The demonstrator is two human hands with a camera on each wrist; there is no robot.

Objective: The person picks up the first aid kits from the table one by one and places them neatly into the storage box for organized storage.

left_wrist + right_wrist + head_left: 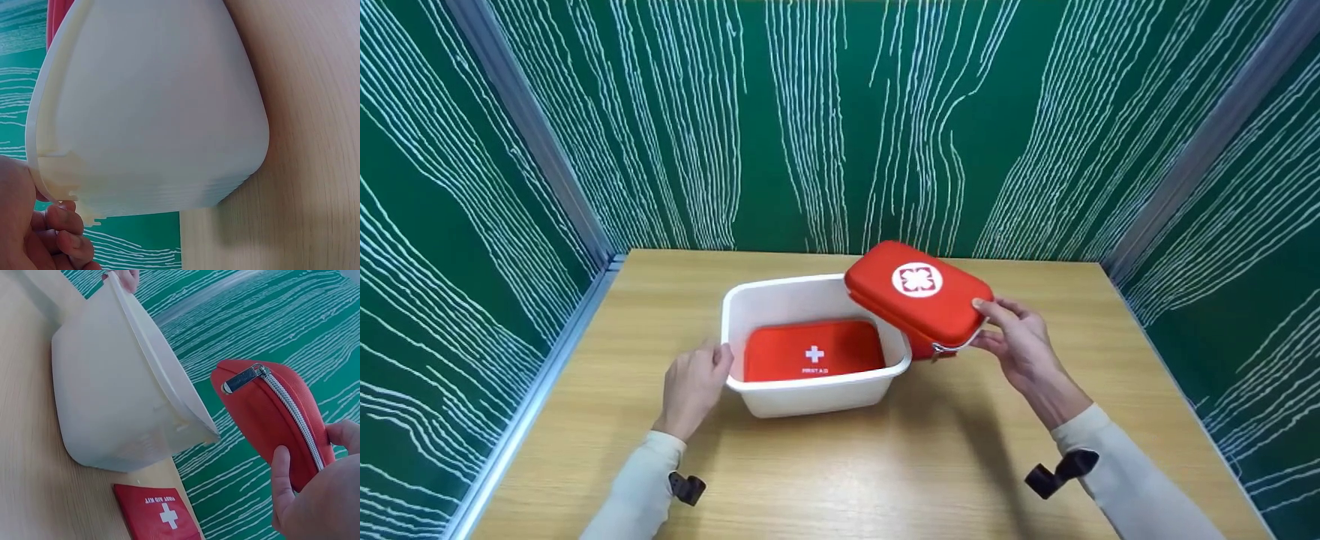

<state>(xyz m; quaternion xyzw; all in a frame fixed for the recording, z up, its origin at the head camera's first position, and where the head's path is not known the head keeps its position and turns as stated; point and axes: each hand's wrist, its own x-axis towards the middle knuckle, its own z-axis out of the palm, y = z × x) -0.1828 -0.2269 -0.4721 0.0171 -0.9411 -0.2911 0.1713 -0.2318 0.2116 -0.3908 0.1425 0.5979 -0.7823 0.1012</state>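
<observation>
A white plastic tub (810, 401) stands on the table, and my left hand (694, 386) pinches its left rim between thumb and fingers. Inside the tub lies a red first aid pouch (780, 352) with a white cross. My right hand (1024, 346) grips a red zippered first aid case (877, 274) by its right end, thumb on top. The case is tilted and overlaps the tub's right rim in the head view; its zipper pull (242, 379) shows in the right wrist view. Another red first aid kit pouch (154, 509) lies on the table beside the tub, mostly hidden under the case in the head view.
The wooden table (825, 480) is bounded by green panels (855, 135) with white line patterns at the back and sides. Metal posts (532, 127) stand at the back corners. A small black device (1061, 472) is strapped to each wrist.
</observation>
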